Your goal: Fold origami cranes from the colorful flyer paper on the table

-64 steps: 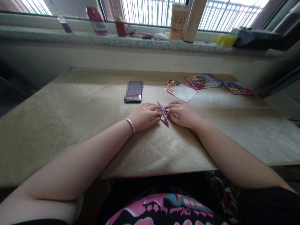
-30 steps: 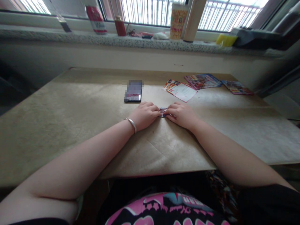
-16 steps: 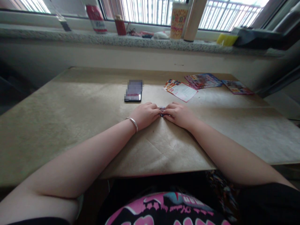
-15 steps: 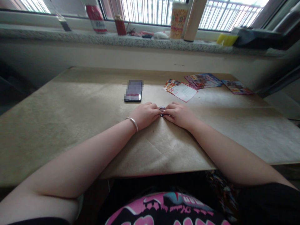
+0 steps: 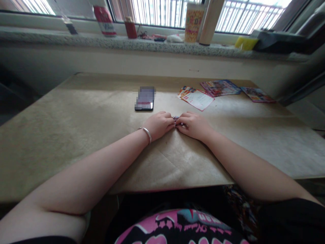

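Note:
Close together at the middle of the table point(image 5: 88, 135), both hands pinch one small piece of printed paper point(image 5: 175, 118). Most of it is hidden under the fingers; a dark, purplish patterned bit shows between them. My left hand point(image 5: 159, 125), with a silver bangle on its wrist, has its fingers closed on the left side of the piece. Closed on the right side is my right hand point(image 5: 194, 125), its thumb and forefinger bent toward each other. The fingertips of both hands almost touch.
Beyond my left hand lies a phone point(image 5: 145, 99). White-and-orange cards point(image 5: 198, 99) and glossy colourful sheets point(image 5: 220, 88) lie at the back right, with another printed stack point(image 5: 257, 95) beside them. A red-and-white can point(image 5: 104, 21) and a patterned cup point(image 5: 194, 25) stand on the windowsill.
My right hand's fingers have shifted slightly on the paper, and less of it shows between the hands. My left hand has moved very slightly to the right.

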`<state>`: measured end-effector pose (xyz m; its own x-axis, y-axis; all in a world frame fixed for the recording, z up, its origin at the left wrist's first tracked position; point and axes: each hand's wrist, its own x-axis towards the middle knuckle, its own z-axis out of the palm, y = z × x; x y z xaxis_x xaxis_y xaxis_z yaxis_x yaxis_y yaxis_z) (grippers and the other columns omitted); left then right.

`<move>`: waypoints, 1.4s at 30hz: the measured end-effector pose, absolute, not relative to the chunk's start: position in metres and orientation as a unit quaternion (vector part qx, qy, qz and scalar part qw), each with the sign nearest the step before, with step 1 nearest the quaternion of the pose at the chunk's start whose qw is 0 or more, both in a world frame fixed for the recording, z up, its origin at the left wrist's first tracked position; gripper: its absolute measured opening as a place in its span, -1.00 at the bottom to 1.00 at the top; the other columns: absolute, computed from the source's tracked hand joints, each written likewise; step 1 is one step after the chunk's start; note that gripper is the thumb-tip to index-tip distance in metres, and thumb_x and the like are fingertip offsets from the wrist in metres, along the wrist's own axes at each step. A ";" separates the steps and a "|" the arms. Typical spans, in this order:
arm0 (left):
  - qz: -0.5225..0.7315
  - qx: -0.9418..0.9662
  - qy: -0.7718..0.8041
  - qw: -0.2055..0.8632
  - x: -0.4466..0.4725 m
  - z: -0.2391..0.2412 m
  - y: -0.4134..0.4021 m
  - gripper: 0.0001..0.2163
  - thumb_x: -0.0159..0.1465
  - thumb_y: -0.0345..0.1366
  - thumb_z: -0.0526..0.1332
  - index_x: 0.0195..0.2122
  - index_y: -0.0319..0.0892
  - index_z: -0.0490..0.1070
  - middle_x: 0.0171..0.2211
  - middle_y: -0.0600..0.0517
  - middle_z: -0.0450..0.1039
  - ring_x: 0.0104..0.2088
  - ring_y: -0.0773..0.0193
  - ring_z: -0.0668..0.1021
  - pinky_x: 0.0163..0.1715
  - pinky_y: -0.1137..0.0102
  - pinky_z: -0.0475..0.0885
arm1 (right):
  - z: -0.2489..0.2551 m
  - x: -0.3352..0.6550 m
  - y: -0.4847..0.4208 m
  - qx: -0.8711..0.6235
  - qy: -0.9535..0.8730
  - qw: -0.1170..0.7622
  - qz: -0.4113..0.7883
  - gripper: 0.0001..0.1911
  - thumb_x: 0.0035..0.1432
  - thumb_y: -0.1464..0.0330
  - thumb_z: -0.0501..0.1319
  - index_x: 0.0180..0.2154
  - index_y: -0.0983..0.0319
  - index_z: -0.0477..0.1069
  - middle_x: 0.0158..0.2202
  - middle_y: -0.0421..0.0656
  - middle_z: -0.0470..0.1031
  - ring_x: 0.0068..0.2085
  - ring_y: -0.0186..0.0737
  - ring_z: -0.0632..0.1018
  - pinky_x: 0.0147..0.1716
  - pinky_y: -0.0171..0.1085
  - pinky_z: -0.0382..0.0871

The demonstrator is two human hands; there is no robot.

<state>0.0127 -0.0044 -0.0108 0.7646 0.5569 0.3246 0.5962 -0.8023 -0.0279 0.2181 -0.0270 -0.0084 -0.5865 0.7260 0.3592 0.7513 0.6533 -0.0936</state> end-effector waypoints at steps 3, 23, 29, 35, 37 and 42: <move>-0.168 -0.936 -0.306 0.052 0.012 -0.012 -0.004 -0.77 0.36 -0.24 0.14 -0.30 -0.20 0.54 -0.33 -0.04 0.50 -0.29 0.23 0.50 -0.22 0.35 0.41 | -0.008 0.217 -0.026 -0.422 -0.886 0.190 -0.011 -0.78 0.24 0.25 0.16 -0.23 0.15 0.57 -0.24 -0.13 0.56 -0.20 -0.17 0.49 -0.25 -0.25 0.29; -0.194 -0.930 -0.312 0.021 0.006 -0.013 -0.001 -0.83 0.30 -0.28 0.21 -0.33 -0.18 0.58 -0.31 -0.03 0.55 -0.31 0.26 0.55 -0.30 0.41 0.39 | -0.015 0.218 -0.015 -0.508 -0.831 0.215 0.079 -0.80 0.16 0.27 0.20 -0.44 0.23 0.49 -0.40 -0.13 0.50 -0.35 -0.25 0.45 -0.33 -0.29 0.22; -0.184 -0.936 -0.294 0.061 0.001 -0.007 -0.003 -0.81 0.35 -0.29 0.14 -0.13 -0.16 0.53 -0.29 -0.01 0.59 -0.31 0.27 0.57 -0.31 0.43 0.39 | -0.014 0.216 -0.014 -0.542 -0.795 0.225 0.155 -0.84 0.11 0.29 0.22 -0.43 0.21 0.50 -0.45 -0.20 0.51 -0.42 -0.30 0.42 -0.43 -0.32 0.16; -0.133 -0.961 -0.215 0.109 -0.005 -0.004 -0.001 -0.79 0.36 -0.31 0.13 -0.07 -0.08 0.52 -0.22 0.03 0.60 -0.28 0.30 0.56 -0.27 0.44 0.41 | -0.016 0.218 -0.013 -0.544 -0.791 0.228 0.162 -0.83 0.10 0.26 0.23 -0.42 0.21 0.51 -0.44 -0.20 0.52 -0.43 -0.32 0.41 -0.43 -0.33 0.15; -0.126 -0.961 -0.215 0.118 -0.005 -0.004 -0.001 -0.78 0.36 -0.32 0.14 -0.05 -0.07 0.52 -0.23 0.03 0.59 -0.29 0.30 0.56 -0.27 0.44 0.42 | -0.016 0.219 -0.015 -0.538 -0.800 0.225 0.141 -0.82 0.11 0.25 0.22 -0.43 0.21 0.51 -0.44 -0.19 0.51 -0.42 -0.31 0.41 -0.44 -0.33 0.15; -0.130 -0.957 -0.221 0.138 0.000 -0.003 -0.003 -0.77 0.37 -0.32 0.12 -0.04 -0.08 0.53 -0.24 0.00 0.57 -0.30 0.31 0.55 -0.29 0.43 0.41 | -0.011 0.223 -0.022 -0.493 -0.839 0.227 0.041 -0.85 0.14 0.29 0.21 -0.32 0.17 0.53 -0.38 -0.19 0.55 -0.36 -0.28 0.48 -0.38 -0.32 0.19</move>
<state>-0.0002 -0.0031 -0.0033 0.8689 0.3863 0.3094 0.4581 -0.8644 -0.2073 0.2231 -0.0220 -0.0109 -0.4110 0.8453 0.3414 0.8084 0.5110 -0.2922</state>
